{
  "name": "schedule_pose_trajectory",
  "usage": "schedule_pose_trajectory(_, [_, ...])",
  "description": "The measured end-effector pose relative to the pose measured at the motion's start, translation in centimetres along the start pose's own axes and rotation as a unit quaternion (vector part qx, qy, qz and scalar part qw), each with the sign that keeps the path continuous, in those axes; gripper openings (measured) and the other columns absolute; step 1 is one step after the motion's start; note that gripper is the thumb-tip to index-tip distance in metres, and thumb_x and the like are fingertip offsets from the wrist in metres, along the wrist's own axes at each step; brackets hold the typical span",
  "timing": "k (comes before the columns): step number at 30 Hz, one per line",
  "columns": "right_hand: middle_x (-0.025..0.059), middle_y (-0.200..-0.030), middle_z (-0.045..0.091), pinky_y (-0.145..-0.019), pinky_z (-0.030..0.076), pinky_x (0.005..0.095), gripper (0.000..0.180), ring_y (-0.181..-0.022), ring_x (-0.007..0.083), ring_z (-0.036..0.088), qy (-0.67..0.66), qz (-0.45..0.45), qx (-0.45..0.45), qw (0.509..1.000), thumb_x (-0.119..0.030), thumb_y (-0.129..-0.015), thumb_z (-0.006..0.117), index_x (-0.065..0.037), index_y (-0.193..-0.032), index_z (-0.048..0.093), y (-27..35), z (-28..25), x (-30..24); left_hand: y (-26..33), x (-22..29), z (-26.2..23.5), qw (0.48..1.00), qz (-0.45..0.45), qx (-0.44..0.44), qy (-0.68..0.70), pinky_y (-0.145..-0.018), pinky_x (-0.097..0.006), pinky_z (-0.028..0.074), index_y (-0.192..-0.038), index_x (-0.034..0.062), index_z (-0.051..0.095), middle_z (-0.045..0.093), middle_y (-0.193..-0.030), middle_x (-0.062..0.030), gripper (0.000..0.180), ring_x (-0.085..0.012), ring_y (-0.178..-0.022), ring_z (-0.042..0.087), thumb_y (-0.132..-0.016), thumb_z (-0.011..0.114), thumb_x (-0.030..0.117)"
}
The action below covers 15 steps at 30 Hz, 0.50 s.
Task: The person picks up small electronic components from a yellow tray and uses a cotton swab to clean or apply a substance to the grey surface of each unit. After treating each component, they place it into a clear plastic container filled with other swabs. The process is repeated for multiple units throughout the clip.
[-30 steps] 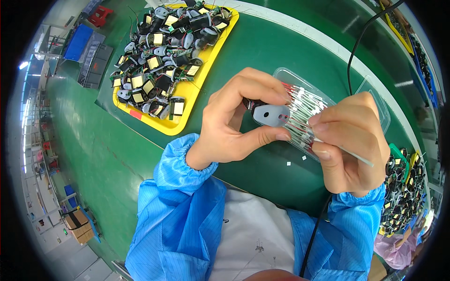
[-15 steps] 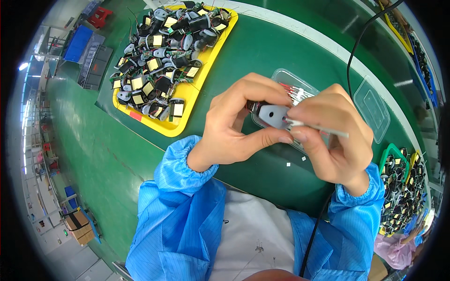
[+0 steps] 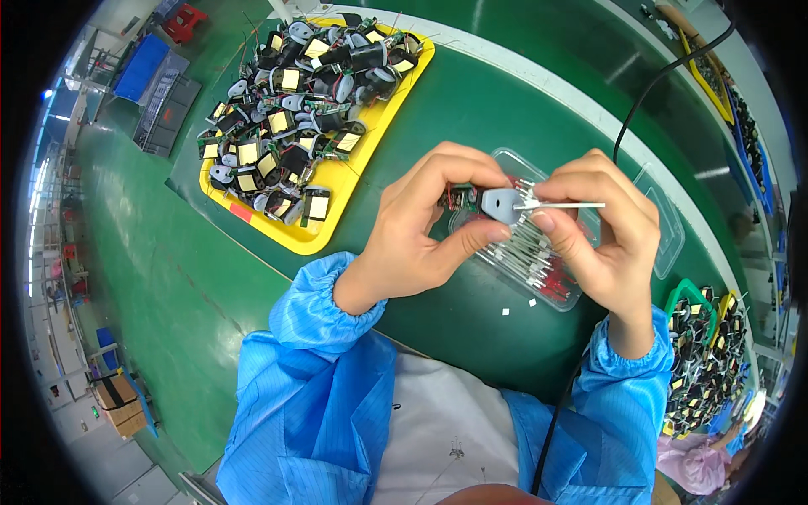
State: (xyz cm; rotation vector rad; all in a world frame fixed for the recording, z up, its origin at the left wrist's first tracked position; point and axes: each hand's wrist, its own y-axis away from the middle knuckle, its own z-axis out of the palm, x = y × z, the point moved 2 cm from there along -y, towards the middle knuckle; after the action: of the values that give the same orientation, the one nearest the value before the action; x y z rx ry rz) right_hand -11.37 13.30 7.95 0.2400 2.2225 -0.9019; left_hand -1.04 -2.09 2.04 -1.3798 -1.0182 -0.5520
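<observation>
Between the thumb and fingers of my left hand (image 3: 417, 231) is a small electronic assembly (image 3: 502, 204) with a grey rounded end cap, a dark hole in it and a green circuit board behind. My right hand (image 3: 610, 231) pinches a thin white sleeved lead (image 3: 576, 205), held level with its white end at the edge of the grey cap. Whether that end is inside the cap or only touching, I cannot tell. Below both hands sits a clear plastic box (image 3: 569, 305) with many similar white leads (image 3: 522, 257) with red ends.
A yellow tray (image 3: 313, 244) piled with similar assemblies stands at the far left on the green table. More assemblies fill trays with a green rim (image 3: 692, 290) at right. Beyond the box lies a clear lid (image 3: 665, 231). Two white bits (image 3: 506, 312) rest nearby; a black cable (image 3: 627, 126) crosses the table.
The white lead has turned from slanting to level. Both fingertips have drawn apart a little, uncovering the leads in the box. The view has shifted slightly.
</observation>
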Motion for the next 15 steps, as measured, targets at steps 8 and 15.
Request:
schedule_pose_trajectory(8, [0.0135, -0.077, 0.062, -0.055, 0.044, 0.0321, 0.013, -0.064, 0.0247, 0.057, -0.012, -0.087, -0.012, 0.996, 0.001, -0.071, 0.072, 0.003, -0.082, 0.065, -0.1, 0.3, 0.4, -0.1, -0.3, 0.1, 1.000, 0.007, -0.018, 0.005, -0.080, -0.030, 0.048, -0.106, -0.0005, 0.053, 0.056, -0.106, -0.0157, 0.038, -0.0198, -0.096, 0.057, -0.077, 0.076, 0.009])
schedule_pose_trajectory(15, [0.0126, -0.077, 0.062, -0.054, 0.045, 0.0308, 0.010, -0.064, 0.0232, 0.057, -0.073, -0.067, -0.030, 0.995, 0.001, -0.074, 0.070, 0.003, -0.083, 0.065, 0.5, 0.7, 1.2, -0.7, 0.2, -0.2, 0.999, 0.032, -0.041, -0.013, -0.073, -0.033, 0.050, -0.098, -0.0005, 0.058, 0.061, -0.097, -0.0143, 0.034, -0.0264, -0.089, 0.062, -0.072, 0.077, 0.010])
